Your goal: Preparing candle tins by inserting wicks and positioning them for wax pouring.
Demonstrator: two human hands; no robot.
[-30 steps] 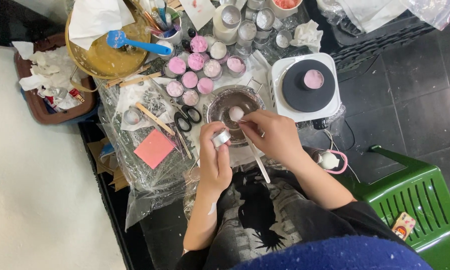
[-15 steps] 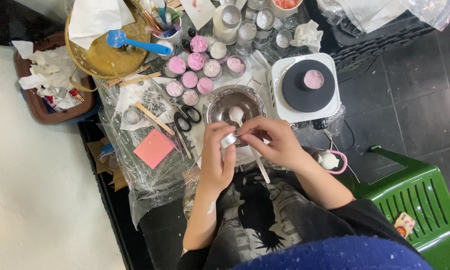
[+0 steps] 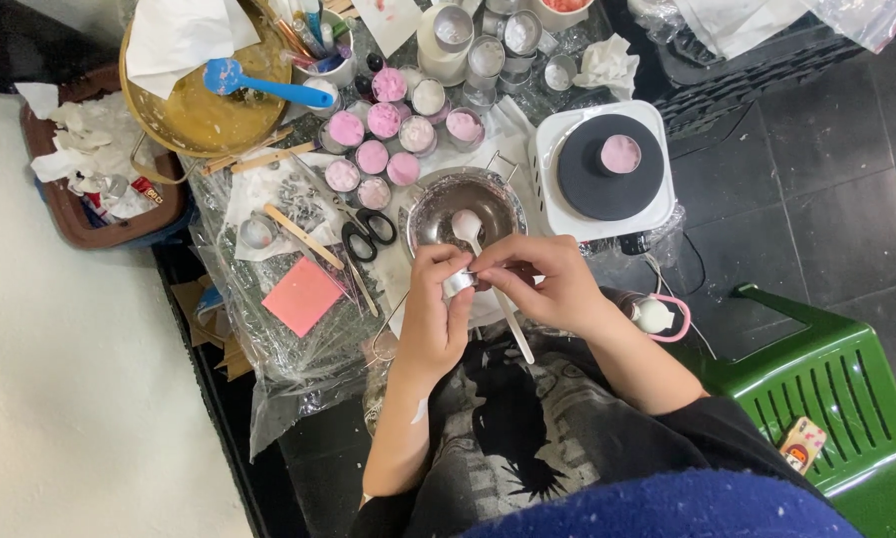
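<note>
At frame centre, my left hand (image 3: 436, 317) grips a small round silver metal cup (image 3: 458, 283) while my right hand (image 3: 545, 284) pinches its rim, below the steel bowl (image 3: 430, 211) holding a white spoon (image 3: 468, 227).

Dark tiled floor (image 3: 846, 179), a green plastic chair (image 3: 826, 389) at right, perhaps a pale wall (image 3: 59, 399) left.

You have 1 small printed packet (image 3: 802, 444), rectangular, orange and cream, lying on the green plastic stool (image 3: 846, 379) at your right, well apart from the surface (image 3: 298, 339).
</note>
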